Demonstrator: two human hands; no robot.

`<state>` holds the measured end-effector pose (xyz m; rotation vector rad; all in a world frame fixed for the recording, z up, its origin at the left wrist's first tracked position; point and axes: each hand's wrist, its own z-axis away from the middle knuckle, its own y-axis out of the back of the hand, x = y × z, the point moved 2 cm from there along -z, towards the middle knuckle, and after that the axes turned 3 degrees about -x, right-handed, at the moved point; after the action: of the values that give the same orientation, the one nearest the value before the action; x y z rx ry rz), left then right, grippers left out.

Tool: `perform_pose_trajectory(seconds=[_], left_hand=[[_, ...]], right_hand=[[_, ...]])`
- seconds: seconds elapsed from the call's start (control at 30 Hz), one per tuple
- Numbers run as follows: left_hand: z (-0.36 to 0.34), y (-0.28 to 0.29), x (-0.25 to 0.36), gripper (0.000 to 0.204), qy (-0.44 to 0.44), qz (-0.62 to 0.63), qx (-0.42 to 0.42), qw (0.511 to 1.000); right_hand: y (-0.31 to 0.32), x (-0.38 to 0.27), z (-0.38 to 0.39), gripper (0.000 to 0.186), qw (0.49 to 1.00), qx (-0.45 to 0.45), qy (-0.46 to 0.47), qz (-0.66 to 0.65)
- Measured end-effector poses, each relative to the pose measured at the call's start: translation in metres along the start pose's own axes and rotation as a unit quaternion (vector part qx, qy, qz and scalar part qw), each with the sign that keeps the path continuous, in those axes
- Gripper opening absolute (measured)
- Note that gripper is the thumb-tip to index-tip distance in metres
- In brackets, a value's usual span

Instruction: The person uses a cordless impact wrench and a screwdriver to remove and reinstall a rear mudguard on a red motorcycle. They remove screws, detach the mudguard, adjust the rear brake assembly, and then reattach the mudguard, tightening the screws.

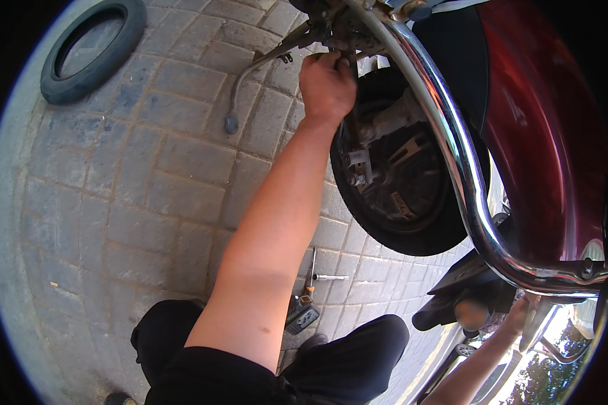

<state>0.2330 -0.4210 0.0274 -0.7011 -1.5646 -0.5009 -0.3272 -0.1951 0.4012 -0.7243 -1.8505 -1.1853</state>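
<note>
My left hand (327, 88) reaches up to the dark metal parts (327, 23) under the vehicle, beside the black wheel (412, 236). Its fingers are curled closed against those parts, and what lies inside them is hidden. A bent metal pedal lever (255, 66) with a dark pad at its end sticks out to the left of this hand. At the lower right, my right hand (518, 316) is raised next to the lower end of a curved chrome bar (463, 162). Its fingers are mostly hidden there, so its grip does not show.
Glossy red bodywork (540, 135) fills the right side. On the paving bricks (189, 162) lie a loose tyre (91, 88) at the far left, a thin-shafted tool (311, 273), a metal socket bar (332, 277) and a power tool's dark battery pack (302, 320) between my knees.
</note>
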Motion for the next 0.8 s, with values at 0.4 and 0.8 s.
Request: perform_pose_trajectory(seconds=[0.4, 0.8], left_hand=[[-0.026, -0.009, -0.018, 0.029, 0.164, 0.239, -0.112, 0.951], [-0.034, -0.019, -0.038, 0.026, 0.205, 0.349, -0.090, 0.910]], right_hand=[[0.021, -0.058, -0.019, 0.032, 0.672, 0.139, -0.126, -0.716], [0.034, -0.067, -0.027, 0.032, 0.488, 0.151, -0.097, -0.854]])
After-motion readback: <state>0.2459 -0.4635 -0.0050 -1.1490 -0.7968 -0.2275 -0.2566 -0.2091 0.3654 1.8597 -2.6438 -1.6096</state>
